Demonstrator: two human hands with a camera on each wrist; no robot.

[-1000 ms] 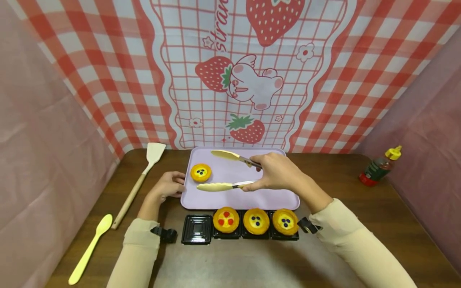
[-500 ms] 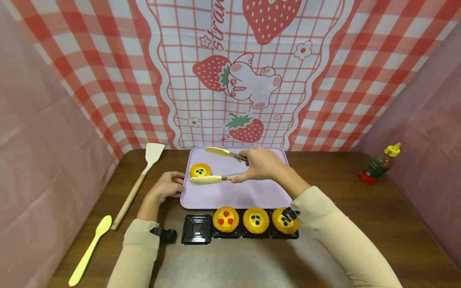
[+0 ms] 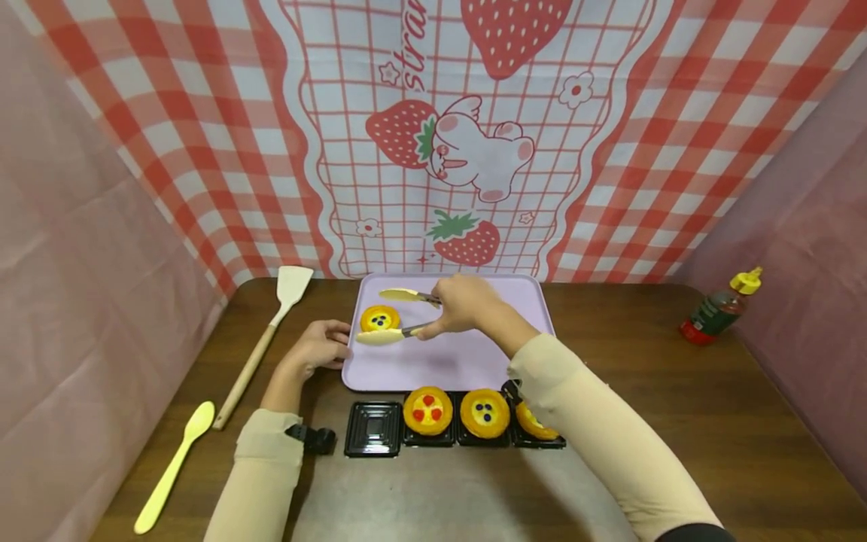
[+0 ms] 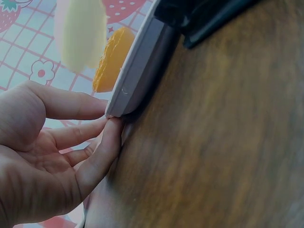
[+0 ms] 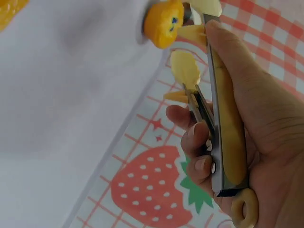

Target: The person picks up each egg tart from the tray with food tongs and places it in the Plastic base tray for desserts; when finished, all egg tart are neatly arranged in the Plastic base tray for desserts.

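Note:
My right hand (image 3: pixel 463 305) grips a pair of yellow-tipped tongs (image 5: pixel 228 123), whose arms are spread apart over the lilac tray (image 3: pixel 447 369). The tong tips stand on either side of an egg tart (image 3: pixel 380 319) with blue dots on top, at the tray's left end. The near tip overlaps the tart's front edge in the head view. My left hand (image 3: pixel 318 346) pinches the tray's left rim, with thumb and finger meeting at the edge (image 4: pixel 114 114) in the left wrist view.
In front of the tray stands a row of black plastic boxes; the leftmost box (image 3: pixel 373 429) is bare, the others hold tarts, including a red-topped tart (image 3: pixel 427 411). A spatula (image 3: pixel 257 354) and a yellow spoon (image 3: pixel 177 463) lie left. A sauce bottle (image 3: pixel 721 309) stands right.
My right hand has moved left with the tongs, bringing their spread tips around the tart on the tray. The left hand keeps its place at the rim.

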